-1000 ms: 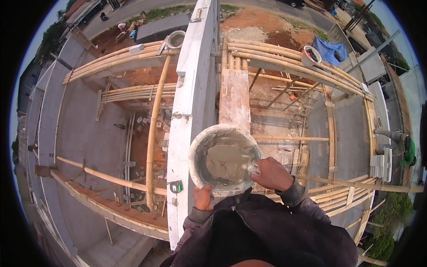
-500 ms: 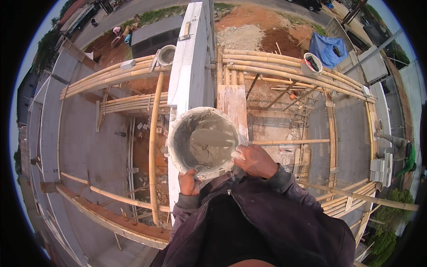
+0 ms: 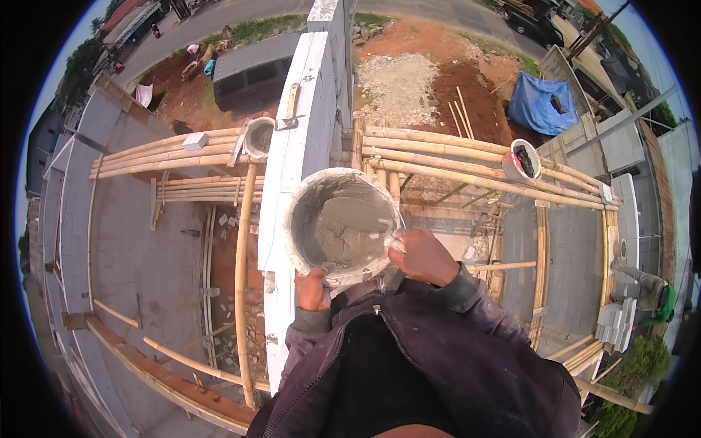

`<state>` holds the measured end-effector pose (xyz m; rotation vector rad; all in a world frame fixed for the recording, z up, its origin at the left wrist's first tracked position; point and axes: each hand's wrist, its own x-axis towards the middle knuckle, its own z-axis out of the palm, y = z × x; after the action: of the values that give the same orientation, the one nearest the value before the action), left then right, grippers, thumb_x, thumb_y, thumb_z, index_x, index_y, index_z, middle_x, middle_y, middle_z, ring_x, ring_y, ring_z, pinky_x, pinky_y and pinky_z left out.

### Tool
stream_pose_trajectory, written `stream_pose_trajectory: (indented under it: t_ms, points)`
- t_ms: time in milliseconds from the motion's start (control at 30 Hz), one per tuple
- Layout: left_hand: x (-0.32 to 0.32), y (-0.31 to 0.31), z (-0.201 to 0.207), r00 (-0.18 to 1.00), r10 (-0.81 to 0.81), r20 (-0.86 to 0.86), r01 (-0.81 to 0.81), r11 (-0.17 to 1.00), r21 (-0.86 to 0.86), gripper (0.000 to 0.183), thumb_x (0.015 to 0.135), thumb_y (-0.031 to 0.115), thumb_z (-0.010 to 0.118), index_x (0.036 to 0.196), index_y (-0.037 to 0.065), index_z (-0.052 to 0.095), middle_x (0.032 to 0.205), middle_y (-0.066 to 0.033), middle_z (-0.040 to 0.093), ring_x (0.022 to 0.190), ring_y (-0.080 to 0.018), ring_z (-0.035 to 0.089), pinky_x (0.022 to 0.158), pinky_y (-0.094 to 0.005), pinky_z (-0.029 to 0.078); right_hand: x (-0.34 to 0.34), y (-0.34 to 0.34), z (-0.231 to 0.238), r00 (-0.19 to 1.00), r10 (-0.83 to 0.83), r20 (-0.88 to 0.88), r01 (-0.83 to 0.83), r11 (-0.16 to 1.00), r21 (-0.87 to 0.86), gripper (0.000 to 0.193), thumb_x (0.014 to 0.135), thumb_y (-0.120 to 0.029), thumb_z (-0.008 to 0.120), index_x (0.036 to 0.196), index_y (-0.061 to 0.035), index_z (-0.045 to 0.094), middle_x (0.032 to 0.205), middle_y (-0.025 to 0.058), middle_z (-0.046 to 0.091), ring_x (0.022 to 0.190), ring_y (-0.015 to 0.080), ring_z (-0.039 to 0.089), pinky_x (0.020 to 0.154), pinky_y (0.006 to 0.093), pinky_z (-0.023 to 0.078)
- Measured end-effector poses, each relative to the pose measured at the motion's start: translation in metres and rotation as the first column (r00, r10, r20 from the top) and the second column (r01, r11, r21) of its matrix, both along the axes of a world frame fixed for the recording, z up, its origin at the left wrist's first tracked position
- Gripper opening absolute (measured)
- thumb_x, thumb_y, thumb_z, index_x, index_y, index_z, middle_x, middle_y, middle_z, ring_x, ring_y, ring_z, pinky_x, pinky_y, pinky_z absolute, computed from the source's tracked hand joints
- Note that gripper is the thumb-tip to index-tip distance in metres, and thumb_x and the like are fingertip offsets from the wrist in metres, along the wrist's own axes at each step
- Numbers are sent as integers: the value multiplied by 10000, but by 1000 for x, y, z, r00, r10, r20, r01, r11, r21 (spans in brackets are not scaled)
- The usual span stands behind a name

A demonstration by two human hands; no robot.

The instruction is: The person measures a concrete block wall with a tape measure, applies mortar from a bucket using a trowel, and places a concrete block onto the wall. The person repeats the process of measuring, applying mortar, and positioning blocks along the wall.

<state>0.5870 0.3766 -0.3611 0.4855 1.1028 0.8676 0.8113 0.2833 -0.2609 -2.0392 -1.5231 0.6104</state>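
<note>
A round, mortar-smeared bucket (image 3: 296,226) is held in front of my body, its open top tilted up toward me. Wet grey mortar (image 3: 347,223) covers the bottom inside. My left hand (image 3: 312,290) grips the near left rim, thumb on top. On the right side of the rim, my right hand (image 3: 425,257) is closed around the edge. Just beyond the bucket runs the top of a white block wall (image 3: 288,157). A wooden-handled tool (image 3: 292,106) lies on that wall, out of reach of both hands.
Bamboo poles (image 3: 453,164) span both sides, with deep drops between them. Another mortar bucket (image 3: 259,137) and a white block (image 3: 195,141) sit on the left poles; a bucket with dark contents (image 3: 521,160) stands on the right ones. A person in green (image 3: 661,303) bends at far right.
The wall, poles and other buckets have shifted lower in view, and more of the road shows. Both hands keep hold of the bucket, which has moved slightly right in the picture.
</note>
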Motion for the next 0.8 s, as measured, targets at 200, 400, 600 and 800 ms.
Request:
stream_pose_trajectory:
  t_ms: [200,400,600,800]
  points:
    - [94,98,34,997,-67,-25,70,979,191,585,730,-102,484,1309,-30,445,1146,-127,579,1039,-232,587,926,-320,463,96,118,36,999,7,53,-4,999,-51,285,856,-237,598,905,39,651,794,259,641,785,435,619,754,513,487]
    - [175,196,34,993,-22,-112,46,976,213,485,744,-90,492,1228,-63,496,1054,-89,585,896,-160,555,831,-269,446,172,241,31,993,50,108,-39,994,-100,269,845,-218,620,861,50,630,748,264,631,777,441,615,723,523,478]
    - [250,283,32,995,-20,-97,33,991,131,439,761,-87,491,1198,-60,521,1012,-71,594,879,-143,560,809,-265,456,235,350,16,977,88,193,-20,945,-326,264,846,-201,626,841,60,660,796,282,651,780,449,646,735,496,515]
    - [293,330,26,1000,14,-7,-13,998,66,392,776,-93,475,1162,-55,535,993,-76,604,848,-142,584,743,-264,479,264,419,-7,978,142,154,-63,900,-431,256,845,-199,626,833,55,655,840,266,659,830,425,655,750,487,522]
